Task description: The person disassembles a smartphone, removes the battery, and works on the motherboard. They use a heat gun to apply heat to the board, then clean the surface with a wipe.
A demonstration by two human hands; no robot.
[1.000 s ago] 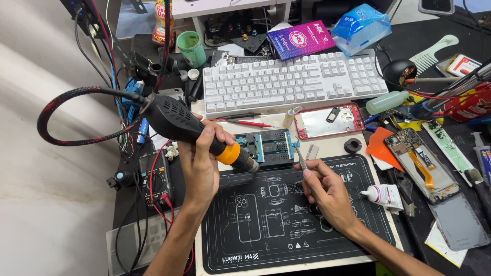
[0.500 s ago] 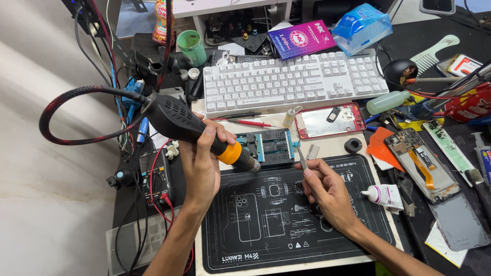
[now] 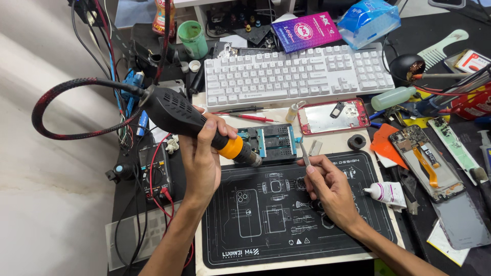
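My left hand grips a black hot-air gun with an orange collar. Its metal nozzle points down at the left edge of a circuit board clamped in a blue holder. A braided hose loops off the gun's rear to the left. My right hand holds thin metal tweezers upright, their tips near the holder's right side. Both hands rest over a black work mat with white phone diagrams.
A white keyboard lies behind the holder. A red phone frame, a small glue tube, an opened phone with an orange flex cable, a multimeter, a green cup and many tools crowd the desk.
The hot-air nozzle has shifted slightly right and down toward the holder. The tweezers hand has stayed almost in place.
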